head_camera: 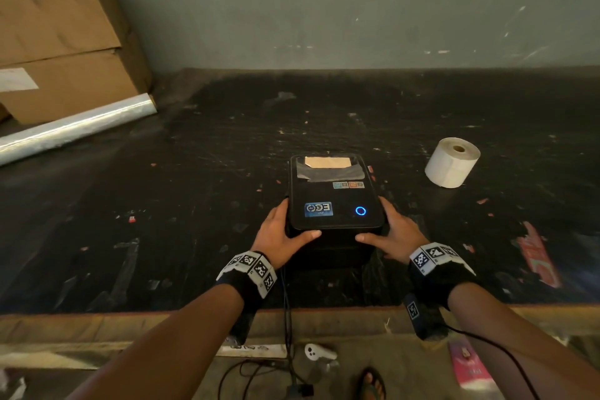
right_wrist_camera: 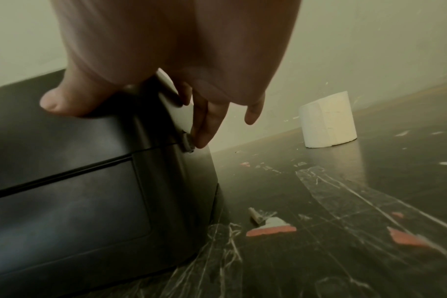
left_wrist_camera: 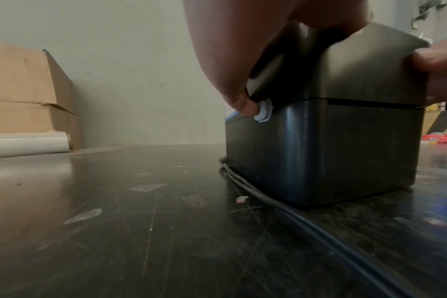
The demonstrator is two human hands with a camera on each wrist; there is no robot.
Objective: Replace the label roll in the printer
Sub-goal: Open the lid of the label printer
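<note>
A black label printer [head_camera: 334, 201] with its lid down and a blue ring light stands mid-table. My left hand [head_camera: 279, 232] grips its left front corner, thumb on the lid's front edge. In the left wrist view a fingertip of the left hand [left_wrist_camera: 232, 60] presses a grey side latch button [left_wrist_camera: 263, 114] on the printer [left_wrist_camera: 332, 145]. My right hand [head_camera: 391, 232] grips the right corner the same way. In the right wrist view a finger of that right hand [right_wrist_camera: 179, 50] touches the right latch [right_wrist_camera: 188, 144] on the printer [right_wrist_camera: 64, 201]. A white label roll [head_camera: 453, 162] [right_wrist_camera: 328, 121] stands apart to the right.
Cardboard boxes [head_camera: 65, 42] and a roll of clear film [head_camera: 74, 130] lie at the back left by the wall. A dark cable [head_camera: 287, 318] runs from the printer over the table's front edge. Tape and pink paper scraps [head_camera: 535, 253] litter the black tabletop [head_camera: 194, 204].
</note>
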